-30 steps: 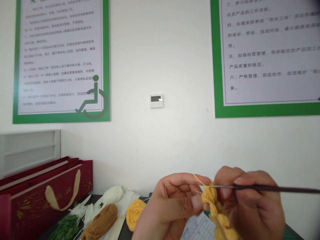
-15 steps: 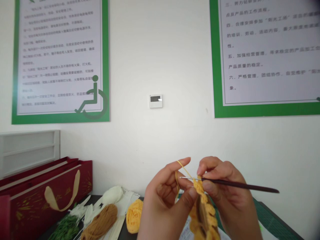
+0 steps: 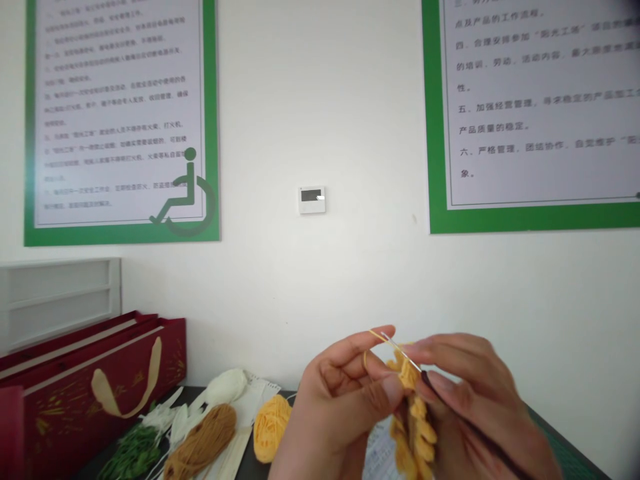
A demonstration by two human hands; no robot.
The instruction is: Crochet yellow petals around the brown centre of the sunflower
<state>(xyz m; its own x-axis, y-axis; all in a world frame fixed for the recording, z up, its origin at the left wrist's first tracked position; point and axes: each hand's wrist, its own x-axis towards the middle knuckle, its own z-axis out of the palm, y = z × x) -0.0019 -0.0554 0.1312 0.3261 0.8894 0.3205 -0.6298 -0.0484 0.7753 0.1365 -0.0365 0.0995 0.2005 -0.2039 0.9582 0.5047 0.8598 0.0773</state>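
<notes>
Between my hands hangs a yellow crocheted piece (image 3: 413, 427) with a ruffled edge. My left hand (image 3: 340, 400) pinches its top between thumb and fingers, and a strand of yellow yarn (image 3: 379, 335) runs over the raised index finger. My right hand (image 3: 480, 393) grips a crochet hook (image 3: 467, 420) with a dark handle. The hook's thin metal tip points up and to the left, close to the strand at my left index fingertip. Part of the handle is hidden by my right fingers.
Yellow (image 3: 270, 427), brown (image 3: 205, 443) and white yarn (image 3: 227, 387) lie left of my hands, beside green yarn (image 3: 131, 453). Red gift bags (image 3: 65, 420) stand at the far left. A green mat (image 3: 563, 443) shows at right. Two green-framed posters hang on the wall.
The hook has swung from nearly level to a steep slant, its tip now higher. My right hand has turned and shifted right and down. My left hand has moved slightly right.
</notes>
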